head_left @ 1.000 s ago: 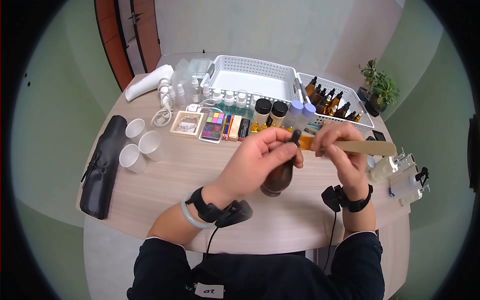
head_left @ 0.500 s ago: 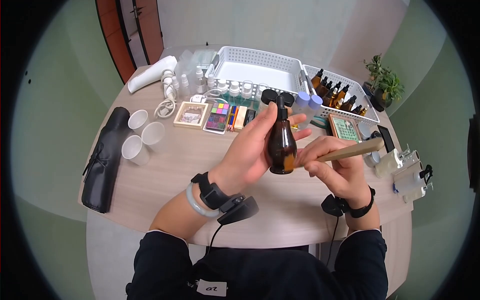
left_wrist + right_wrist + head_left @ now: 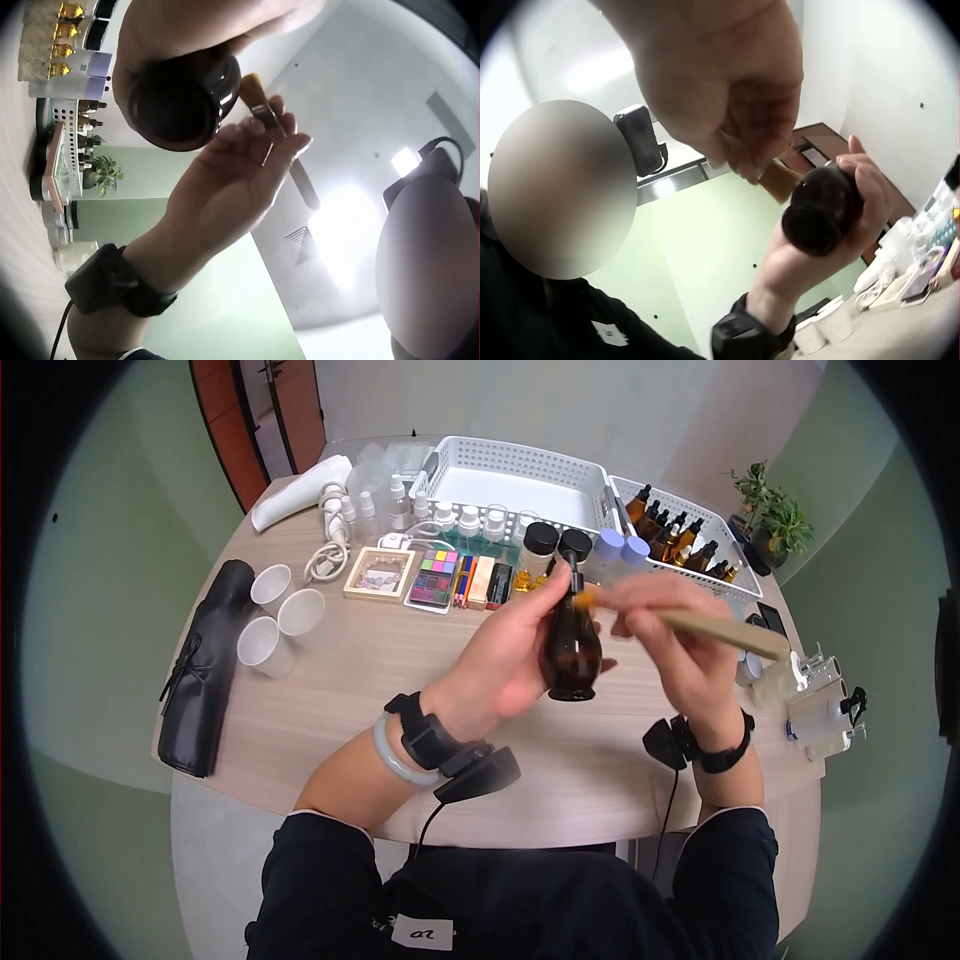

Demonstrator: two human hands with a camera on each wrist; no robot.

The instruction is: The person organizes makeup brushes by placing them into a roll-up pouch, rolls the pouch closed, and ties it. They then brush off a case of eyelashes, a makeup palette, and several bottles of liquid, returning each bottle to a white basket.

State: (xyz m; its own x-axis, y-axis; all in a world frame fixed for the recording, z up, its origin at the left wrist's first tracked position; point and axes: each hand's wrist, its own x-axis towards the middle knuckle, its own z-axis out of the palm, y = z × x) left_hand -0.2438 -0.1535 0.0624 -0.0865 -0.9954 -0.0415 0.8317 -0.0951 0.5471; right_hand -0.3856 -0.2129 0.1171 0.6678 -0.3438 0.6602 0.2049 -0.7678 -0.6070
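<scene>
The left hand (image 3: 505, 660) grips a dark brown glass bottle (image 3: 573, 658) with a black dropper top, held upright above the table. Between its thumb and fingers, the right hand (image 3: 685, 645) pinches a brush with a flat wooden handle (image 3: 735, 634). Orange-brown bristles (image 3: 588, 599) lie at the bottle's upper part, by the neck. In the left wrist view the bristles (image 3: 252, 88) are beside the bottle (image 3: 176, 105); the right wrist view shows the bottle's dark base (image 3: 812, 225) near the bristles (image 3: 778, 181). Whether bristles and glass touch, I cannot tell.
Three white cups (image 3: 264, 646) and a black roll (image 3: 205, 670) lie left. Behind the hands are a colour palette (image 3: 434, 579), a framed box (image 3: 380, 574), jars, spray bottles and white baskets (image 3: 520, 452), one holding amber bottles. Pump bottles (image 3: 820, 710) stand right.
The bottle has turned from tilted to upright in the left hand. Since half a second ago, the brush has moved up from the bottle's lower side to its neck area.
</scene>
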